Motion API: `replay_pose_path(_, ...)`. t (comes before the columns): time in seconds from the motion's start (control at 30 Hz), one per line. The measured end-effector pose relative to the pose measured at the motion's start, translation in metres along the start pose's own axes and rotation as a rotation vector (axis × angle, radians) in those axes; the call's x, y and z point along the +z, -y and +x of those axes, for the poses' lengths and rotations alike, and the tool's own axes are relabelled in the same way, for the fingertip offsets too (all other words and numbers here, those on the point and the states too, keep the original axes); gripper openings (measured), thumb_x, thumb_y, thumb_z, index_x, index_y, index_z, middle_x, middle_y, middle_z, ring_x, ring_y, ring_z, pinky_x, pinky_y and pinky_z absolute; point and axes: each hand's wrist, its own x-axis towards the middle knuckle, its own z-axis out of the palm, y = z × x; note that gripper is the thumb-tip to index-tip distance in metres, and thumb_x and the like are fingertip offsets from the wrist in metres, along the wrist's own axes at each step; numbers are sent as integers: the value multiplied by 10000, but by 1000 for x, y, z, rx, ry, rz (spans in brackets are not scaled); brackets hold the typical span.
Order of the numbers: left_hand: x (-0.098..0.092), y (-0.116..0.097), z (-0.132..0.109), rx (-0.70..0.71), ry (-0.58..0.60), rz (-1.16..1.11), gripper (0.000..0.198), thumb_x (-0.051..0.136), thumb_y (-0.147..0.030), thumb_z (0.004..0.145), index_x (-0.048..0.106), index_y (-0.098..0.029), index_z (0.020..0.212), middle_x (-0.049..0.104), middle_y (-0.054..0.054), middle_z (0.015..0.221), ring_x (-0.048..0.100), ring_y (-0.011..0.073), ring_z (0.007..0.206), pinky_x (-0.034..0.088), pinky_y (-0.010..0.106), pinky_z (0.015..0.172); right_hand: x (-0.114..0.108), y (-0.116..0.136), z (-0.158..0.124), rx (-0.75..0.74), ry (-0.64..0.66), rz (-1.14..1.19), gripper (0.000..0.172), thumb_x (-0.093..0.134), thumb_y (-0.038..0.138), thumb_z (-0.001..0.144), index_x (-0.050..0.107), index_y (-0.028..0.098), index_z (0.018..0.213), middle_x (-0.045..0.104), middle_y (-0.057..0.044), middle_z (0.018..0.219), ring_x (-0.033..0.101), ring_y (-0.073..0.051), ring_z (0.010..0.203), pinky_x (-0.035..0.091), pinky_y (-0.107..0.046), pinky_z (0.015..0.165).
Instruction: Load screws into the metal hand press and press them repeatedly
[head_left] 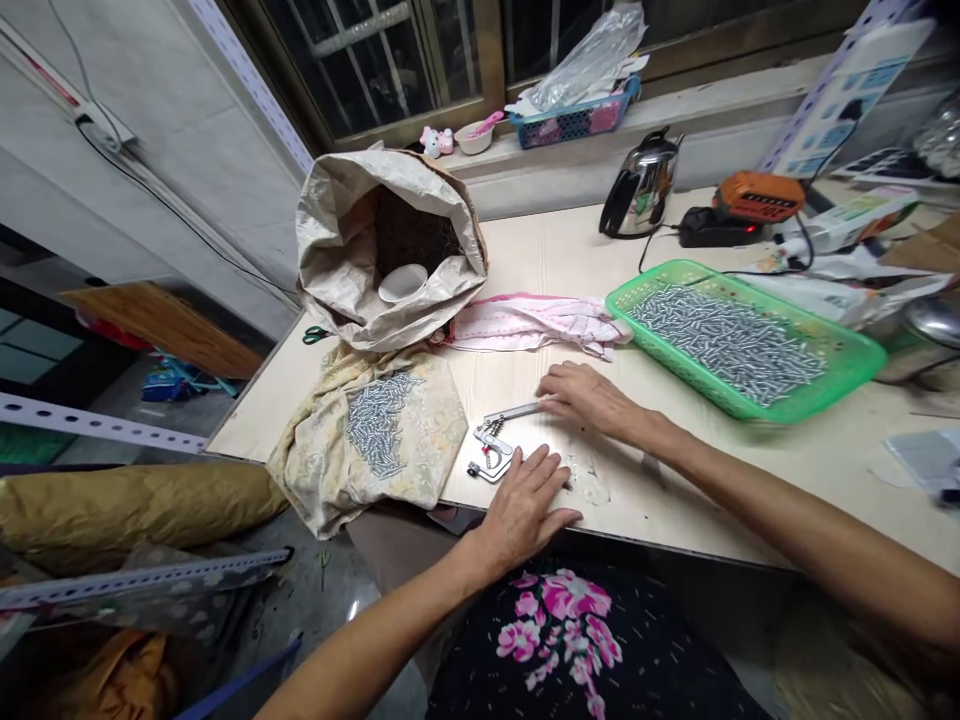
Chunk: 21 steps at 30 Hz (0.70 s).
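My left hand lies flat on the table edge with fingers stretched out, just right of a small metal hand tool with a red part. My right hand rests palm down further back, its fingertips on the tool's long metal lever. A patterned cloth to the left carries a heap of small metal screws. A green plastic basket to the right is full of similar screws.
An open paper sack with a white bowl inside stands at the back left. Pink-white gloves, a steel kettle, an orange battery charger and scissors lie on the wooden table. A blue basket sits on the window sill.
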Motion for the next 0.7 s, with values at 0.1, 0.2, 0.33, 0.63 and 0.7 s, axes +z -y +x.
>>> replay_pose_path(0.1,0,-10,4,10,59,-34,517,517,-477,920,520,-139,1310,531,188,1375,405,328,1359,294,574,1125,6,42,15,-254,82,-34,119,575,276,916,671,245,979,599,-38,962,480,-192,894,317,-313,723)
replay_pose_path(0.2,5,-19,7,-22,104,-70,504,520,-505,910,577,-135,1249,625,185,1234,530,326,1235,396,508,1064,18,73,31,-424,205,-105,66,624,262,881,687,254,897,589,-35,967,464,-202,905,305,-322,693)
replay_pose_path(0.33,13,-17,6,-77,153,-85,505,528,-534,898,641,-102,1135,675,191,1096,619,332,1091,489,463,946,28,87,47,-527,227,-180,91,607,199,870,684,208,821,598,-52,967,461,-211,925,319,-342,722)
replay_pose_path(0.63,3,-16,1,93,69,-46,410,463,-448,960,604,-129,1175,661,125,1142,584,246,1129,455,388,997,40,83,73,-335,146,112,107,497,149,853,603,158,838,618,-53,849,525,-167,794,387,-316,729)
replay_pose_path(0.7,-8,-8,-6,163,-6,0,334,429,-365,985,623,-132,1126,666,107,1122,578,222,1115,442,370,1006,24,74,74,-84,8,321,101,471,154,845,568,163,870,616,-37,828,537,-146,723,407,-286,664)
